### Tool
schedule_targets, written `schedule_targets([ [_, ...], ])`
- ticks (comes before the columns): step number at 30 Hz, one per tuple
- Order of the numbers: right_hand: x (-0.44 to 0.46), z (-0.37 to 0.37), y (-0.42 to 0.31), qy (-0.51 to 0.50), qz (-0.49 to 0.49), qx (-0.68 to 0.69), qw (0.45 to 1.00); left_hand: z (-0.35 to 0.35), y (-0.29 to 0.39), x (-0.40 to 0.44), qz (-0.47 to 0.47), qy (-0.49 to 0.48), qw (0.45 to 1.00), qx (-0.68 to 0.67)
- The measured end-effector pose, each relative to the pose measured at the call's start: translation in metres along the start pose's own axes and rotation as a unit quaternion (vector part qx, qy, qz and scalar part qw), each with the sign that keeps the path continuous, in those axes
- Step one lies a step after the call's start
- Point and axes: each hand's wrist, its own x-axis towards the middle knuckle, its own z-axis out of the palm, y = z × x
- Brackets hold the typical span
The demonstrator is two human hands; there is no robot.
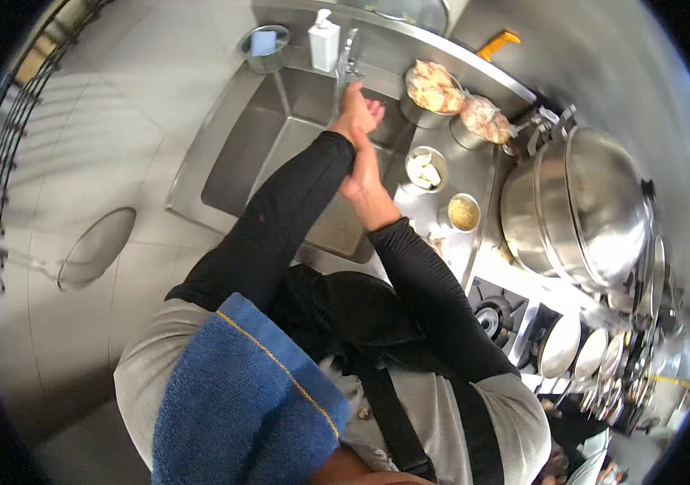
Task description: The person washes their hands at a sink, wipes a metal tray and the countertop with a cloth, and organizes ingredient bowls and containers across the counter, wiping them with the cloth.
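My left hand (356, 111) is at the faucet (351, 53) over the sink (260, 133), palm up with its fingers loosely curled and apart. It holds nothing that I can see. A thin stream, seemingly water, falls from the spout beside it. Just below, my right hand (364, 171) is closed round my left wrist, at the end of the black sleeve (292, 186). Some of its fingers are hidden behind the wrist. To the right stand a metal cup of white pieces (424, 170) and a cup of yellowish shreds (463, 213).
A white pump bottle (325, 42) and a metal bowl with a blue sponge (263, 43) stand behind the sink. Two heaped containers (434, 87) are at back right, near a large lidded pot (575, 206). A gas burner (492, 317) and pans (560, 346) lie nearer.
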Motion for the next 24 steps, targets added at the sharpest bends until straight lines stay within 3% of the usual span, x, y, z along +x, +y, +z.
schedule_targets([
  [1,0.018,-0.013,0.005,-0.078,0.018,0.075,0.994,0.004,0.007,-0.013,-0.055,0.011,0.990,-0.130],
  [2,0.001,0.012,0.011,-0.040,0.029,0.043,0.998,0.007,0.014,-0.020,-0.109,0.016,0.960,-0.258],
  [3,-0.024,0.035,0.017,-0.002,0.035,0.010,0.999,0.008,0.026,-0.024,-0.014,-0.043,0.972,-0.231],
  [5,-0.039,0.040,0.030,0.086,0.008,-0.123,0.989,-0.006,0.041,-0.016,0.059,-0.072,0.990,-0.108],
  [6,-0.039,0.026,0.024,0.065,-0.025,-0.256,0.964,-0.016,0.046,-0.013,0.093,-0.083,0.991,-0.045],
  [7,-0.036,0.012,0.008,0.039,-0.059,-0.382,0.922,-0.023,0.051,-0.030,0.116,-0.027,0.988,0.097],
  [8,-0.027,-0.001,-0.009,0.005,-0.093,-0.499,0.861,-0.035,0.047,-0.039,0.119,-0.023,0.988,0.092],
  [9,-0.009,-0.021,-0.030,-0.084,-0.061,-0.221,0.970,-0.048,0.039,-0.045,0.121,-0.018,0.989,0.089],
  [10,0.009,-0.032,-0.045,-0.158,-0.019,0.080,0.984,-0.057,0.030,-0.057,0.121,-0.015,0.989,0.088],
  [11,0.017,-0.022,-0.051,-0.081,-0.053,0.172,0.980,-0.054,0.018,-0.085,0.023,-0.085,0.994,-0.062],
  [12,0.022,-0.011,-0.056,0.000,-0.089,0.258,0.962,-0.045,-0.002,-0.115,-0.077,-0.158,0.962,-0.210],
  [14,0.039,0.003,-0.065,0.051,-0.154,0.217,0.963,-0.034,-0.041,-0.146,-0.007,-0.345,0.926,-0.151],
  [15,0.064,-0.003,-0.076,0.014,-0.159,0.247,0.956,-0.030,-0.055,-0.165,-0.056,-0.280,0.947,-0.145],
  [16,0.062,0.014,-0.080,0.053,-0.193,0.170,0.965,-0.028,-0.063,-0.178,-0.110,-0.213,0.962,-0.134],
  [18,0.085,0.013,-0.077,0.119,-0.236,0.003,0.964,-0.036,-0.060,-0.184,-0.208,-0.213,0.945,-0.134],
  [19,0.110,0.000,-0.073,0.120,-0.289,-0.185,0.932,-0.033,-0.048,-0.196,-0.233,-0.205,0.943,-0.122],
  [21,0.162,-0.041,-0.061,0.104,-0.344,-0.538,0.763,-0.033,-0.039,-0.210,-0.280,-0.202,0.928,-0.138],
  [24,0.174,-0.038,-0.069,0.094,-0.259,-0.640,0.718,-0.048,-0.049,-0.208,-0.199,-0.263,0.936,-0.127],
])
